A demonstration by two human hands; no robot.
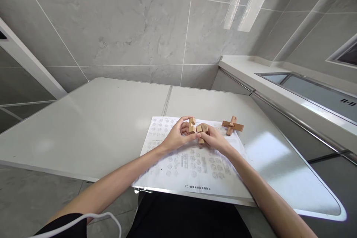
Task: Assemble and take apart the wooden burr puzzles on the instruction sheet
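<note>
My left hand (178,134) is closed on a light notched wooden puzzle piece (192,125), held upright with its notch facing right. Close beside it, my right hand (213,137) grips more wooden puzzle pieces (202,129), part of them hidden by the fingers. Whether the two hands' pieces touch, I cannot tell. Beneath both hands lies a printed instruction sheet (192,178) with rows of small diagrams. Darker wooden pieces crossed over each other (232,125) rest at the sheet's upper right corner, apart from my right hand.
The white folding table (83,126) has a seam running across its middle. A grey tiled wall (134,26) rises behind it. At the right stands a white counter (245,65) with a sink or glass-covered inset. A white cable (103,214) hangs by my left arm.
</note>
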